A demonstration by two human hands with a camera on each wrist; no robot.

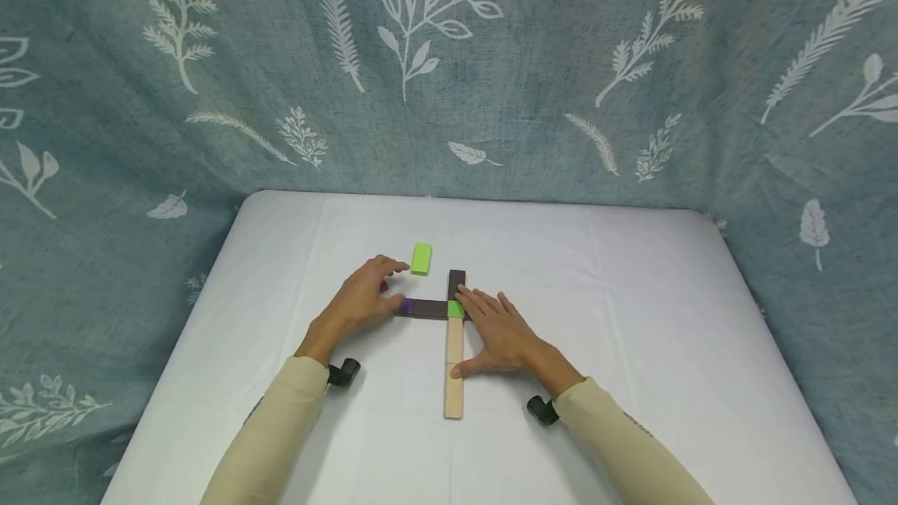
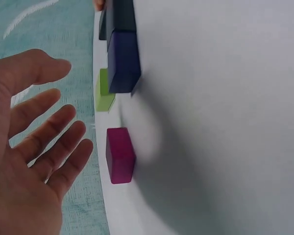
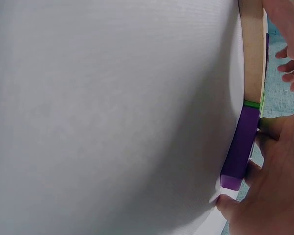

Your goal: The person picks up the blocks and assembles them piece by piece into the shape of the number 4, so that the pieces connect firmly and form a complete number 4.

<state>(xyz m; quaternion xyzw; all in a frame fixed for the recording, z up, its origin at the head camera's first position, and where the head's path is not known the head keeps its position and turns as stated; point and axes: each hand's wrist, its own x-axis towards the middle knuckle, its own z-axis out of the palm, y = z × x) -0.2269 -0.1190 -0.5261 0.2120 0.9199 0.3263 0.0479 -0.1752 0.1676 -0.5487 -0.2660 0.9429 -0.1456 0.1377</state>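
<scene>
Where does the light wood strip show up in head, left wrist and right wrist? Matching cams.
Head: light wood strip at lower centre, running down from the green square.
Left wrist: not visible.
Right wrist: upper right, running down from the top edge to the green square's edge.
Shared landmark: the left hand, left of centre in head, along the left side in left wrist, small near the right edge in right wrist.

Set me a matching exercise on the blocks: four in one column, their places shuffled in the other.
1. Lime block
2. Magenta block
3. Wooden blocks
4. Bright green block

A. Forming the near arm of the cross
B. Where the cross's arms meet
C. Apart from the cross, in full view from the head
D. Mostly hidden by the left hand in the head view

Pairs: 1-C, 2-D, 3-A, 4-B
</scene>
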